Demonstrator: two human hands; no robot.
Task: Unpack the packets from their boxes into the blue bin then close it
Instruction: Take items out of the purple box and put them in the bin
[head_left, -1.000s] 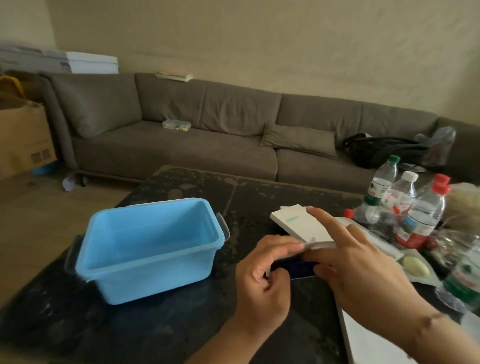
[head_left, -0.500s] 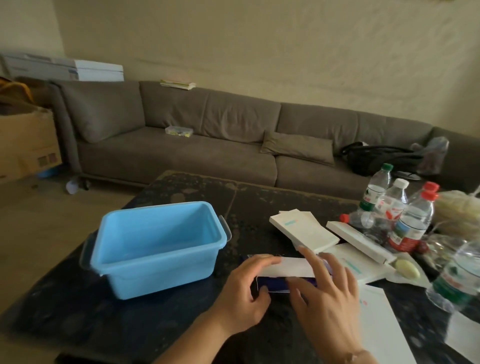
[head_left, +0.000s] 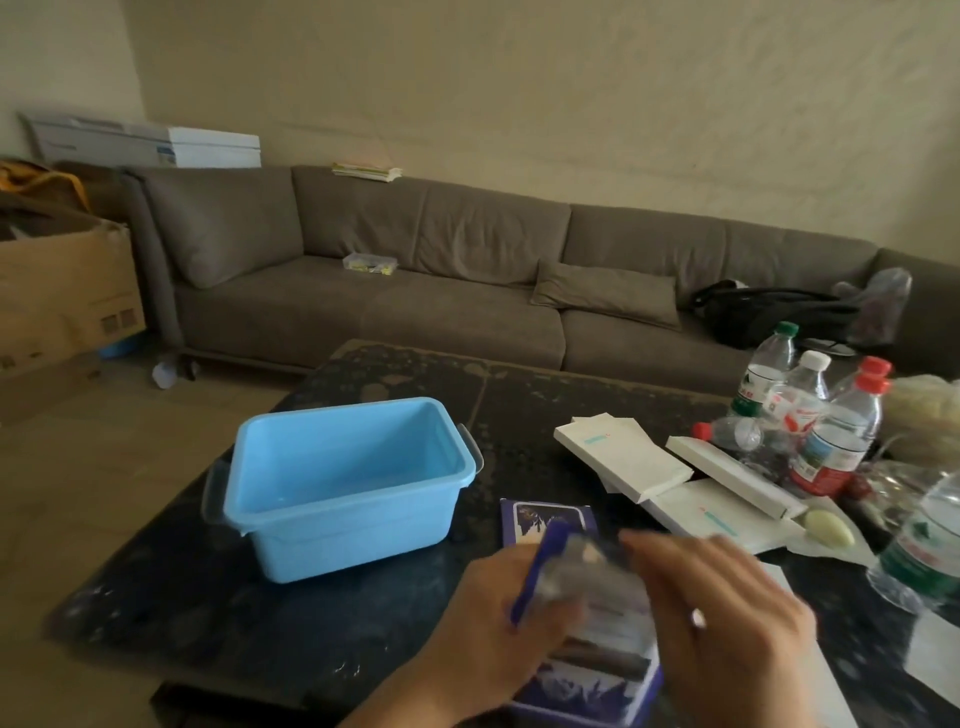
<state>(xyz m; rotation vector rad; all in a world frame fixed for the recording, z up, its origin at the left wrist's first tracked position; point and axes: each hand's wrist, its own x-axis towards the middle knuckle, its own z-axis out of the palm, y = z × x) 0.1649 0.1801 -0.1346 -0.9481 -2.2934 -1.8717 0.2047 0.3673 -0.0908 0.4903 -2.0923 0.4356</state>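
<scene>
Low in the frame, the left hand (head_left: 488, 618) is gripping a packet (head_left: 582, 571) above its purple box (head_left: 587, 686); right hand (head_left: 727, 613) blurred, grip unclear; next, drop it into the empty blue bin (head_left: 343, 483)

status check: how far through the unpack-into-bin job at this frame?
Early. Done: one purple box is open, its lid lying on the table. In hand: left hand grips a blurred packet over the box; right hand beside it, grip unclear. Left: blue bin looks empty, white boxes appear untouched, bin unclosed, no bin lid in view.
</scene>
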